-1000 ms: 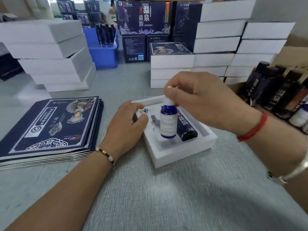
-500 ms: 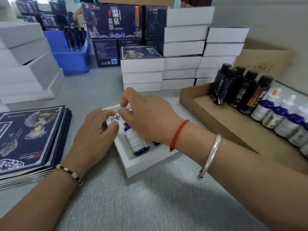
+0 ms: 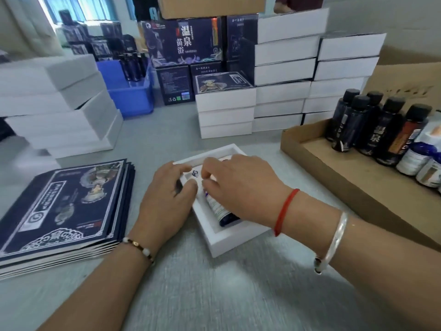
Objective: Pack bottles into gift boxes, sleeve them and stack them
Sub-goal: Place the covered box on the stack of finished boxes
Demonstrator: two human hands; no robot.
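1. Gift box (image 3: pixel 235 244): white matt foam-like tray with smooth walls, taken here as the landmark.
2. Blue bottle (image 3: pixel 220 212), lying inside the gift box: glossy body, white paper label.
3. Sleeves (image 3: pixel 64 206), stacked left of the gift box: printed card, slight sheen (dark blue).
4. Cardboard tray (image 3: pixel 338 177), right of the gift box: raw brown corrugated board, matt.
5. Tabletop (image 3: pixel 214 290) under the gift box: grey, finely textured.
6. Crate (image 3: pixel 133 96), far behind-left of the gift box: blue plastic.

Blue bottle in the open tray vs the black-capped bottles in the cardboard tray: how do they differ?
The blue bottle lies flat in the white foam tray, partly under the right hand; the black-capped bottles stand upright in the cardboard tray, untouched. Its label is white, theirs dark. Both are small labelled bottles.
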